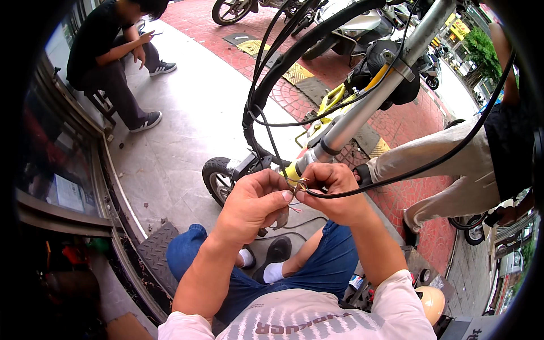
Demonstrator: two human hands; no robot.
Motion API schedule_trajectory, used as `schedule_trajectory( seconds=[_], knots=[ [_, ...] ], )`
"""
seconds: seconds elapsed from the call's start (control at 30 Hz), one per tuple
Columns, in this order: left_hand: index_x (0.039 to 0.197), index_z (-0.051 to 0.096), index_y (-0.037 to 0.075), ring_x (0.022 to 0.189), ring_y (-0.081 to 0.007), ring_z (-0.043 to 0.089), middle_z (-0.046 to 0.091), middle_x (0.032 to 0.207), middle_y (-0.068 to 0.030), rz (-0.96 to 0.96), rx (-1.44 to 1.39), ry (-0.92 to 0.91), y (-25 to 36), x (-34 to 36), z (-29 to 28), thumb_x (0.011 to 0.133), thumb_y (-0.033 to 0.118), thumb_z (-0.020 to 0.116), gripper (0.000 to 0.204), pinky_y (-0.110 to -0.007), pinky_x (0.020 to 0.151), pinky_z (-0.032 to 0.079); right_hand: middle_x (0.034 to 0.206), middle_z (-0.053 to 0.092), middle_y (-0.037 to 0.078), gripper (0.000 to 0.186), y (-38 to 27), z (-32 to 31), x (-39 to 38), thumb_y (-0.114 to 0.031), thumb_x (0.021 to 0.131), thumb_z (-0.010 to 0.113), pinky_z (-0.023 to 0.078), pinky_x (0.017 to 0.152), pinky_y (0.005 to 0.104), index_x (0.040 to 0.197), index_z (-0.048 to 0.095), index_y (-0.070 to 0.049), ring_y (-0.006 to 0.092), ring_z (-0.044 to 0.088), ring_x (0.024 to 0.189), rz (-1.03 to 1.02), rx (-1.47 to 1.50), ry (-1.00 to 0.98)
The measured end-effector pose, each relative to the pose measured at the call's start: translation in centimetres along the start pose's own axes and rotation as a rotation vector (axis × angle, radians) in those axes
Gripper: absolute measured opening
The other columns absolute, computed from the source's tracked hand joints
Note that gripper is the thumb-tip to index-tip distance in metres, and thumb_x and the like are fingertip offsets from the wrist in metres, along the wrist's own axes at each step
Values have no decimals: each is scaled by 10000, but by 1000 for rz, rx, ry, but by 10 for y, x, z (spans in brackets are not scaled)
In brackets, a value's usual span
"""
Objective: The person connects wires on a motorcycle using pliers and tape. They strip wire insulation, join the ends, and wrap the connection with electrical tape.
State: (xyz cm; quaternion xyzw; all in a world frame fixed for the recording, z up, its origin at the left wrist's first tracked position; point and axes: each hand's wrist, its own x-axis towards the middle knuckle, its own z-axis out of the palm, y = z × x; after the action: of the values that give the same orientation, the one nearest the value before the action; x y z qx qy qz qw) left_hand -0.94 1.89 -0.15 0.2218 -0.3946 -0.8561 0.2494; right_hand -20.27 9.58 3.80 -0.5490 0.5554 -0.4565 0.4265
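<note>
In the head view, the left hand (254, 203) and the right hand (334, 190) are nearly meeting, and their thumbs and forefingers are pinching thin wires (302, 182) between them, just before the lower end of the silver pole (343, 126). The black cable (416, 171) is extending rightward from the right hand, the nearer one, its long axis curving upward. The wires are looking fine, loose and differently coloured; their joining is staying unclear.

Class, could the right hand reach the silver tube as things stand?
Probably yes: the silver tube rises just beyond the right hand, apparently nothing between, though it holds thin wires.
</note>
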Motion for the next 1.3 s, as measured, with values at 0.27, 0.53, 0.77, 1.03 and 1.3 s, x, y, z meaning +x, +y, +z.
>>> schedule_trajectory(
  seconds=[0.27, 0.53, 0.77, 1.03, 1.3],
  knots=[
    [987, 613, -13, 499, -46, 453, 603, 757, -45, -69, -100, -95, 8, -7, -2, 935, 32, 695, 107, -198, 422, 294, 657, 501, 47, 132, 11, -2, 12, -32, 744, 709, 404, 507, 314, 806, 593, -28, 157, 498, 535, -548, -658, 475],
    [966, 597, 0, 504, -76, 472, 578, 739, -31, 6, -77, -20, 3, -5, 3, 940, 50, 679, 99, -222, 441, 328, 633, 514, 2, 106, 5, -32, -35, -81, 771, 660, 357, 528, 264, 747, 577, -21, 86, 442, 556, -137, -442, 305],
    [1002, 607, -12, 542, -76, 508, 604, 760, -34, 67, 7, 11, 4, -5, 10, 953, 41, 680, 102, -221, 470, 355, 838, 644, 49, 99, 21, -15, -46, -65, 936, 678, 460, 627, 261, 990, 659, 15, 73, 557, 713, -4, -449, 190],
    [1057, 640, -31, 690, -81, 622, 684, 883, -55, 191, 145, 57, -3, -5, 11, 975, 32, 663, 105, -241, 581, 492, 1035, 731, 81, 328, 29, 25, -30, -127, 938, 732, 546, 809, 289, 1195, 631, 51, 109, 679, 917, 45, 345, 220],
    [1147, 654, -59, 876, -123, 691, 720, 973, -82, 304, 226, 105, -13, -6, 10, 949, -2, 632, 207, -277, 790, 586, 1006, 727, 73, 301, 32, 32, -22, -104, 881, 779, 539, 814, 284, 1108, 629, 26, 107, 674, 917, -96, 200, 325]
  ],
)
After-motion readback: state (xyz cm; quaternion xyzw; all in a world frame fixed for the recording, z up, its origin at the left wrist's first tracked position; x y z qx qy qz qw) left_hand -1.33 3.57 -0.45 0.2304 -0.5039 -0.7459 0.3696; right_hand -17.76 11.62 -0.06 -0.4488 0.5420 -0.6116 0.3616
